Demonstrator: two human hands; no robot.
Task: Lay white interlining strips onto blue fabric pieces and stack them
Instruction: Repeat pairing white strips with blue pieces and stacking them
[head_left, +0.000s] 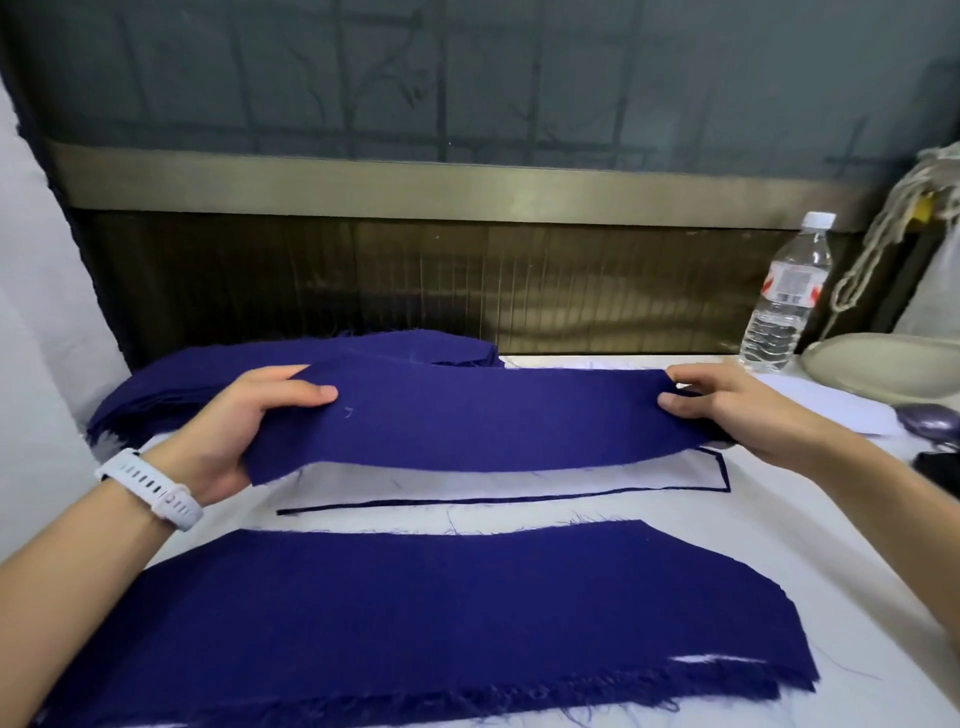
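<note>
Head view: left hand (244, 415) and right hand (737, 410) each pinch an end of a long dark-blue woven fabric piece (493, 415), held just above a white interlining strip (519, 480) edged in blue on the white table (779, 545). Frayed blue fabric stack (405, 618) nearer; clear plastic water bottle (784, 296) far right.

We see a white table (779, 519) under our right hand (737, 410); beyond that hand a dark ribbed panel (363, 275) rises, a brass-coloured band (415, 182) above it, then a grey gridded wall (467, 78) in soft light.
</note>
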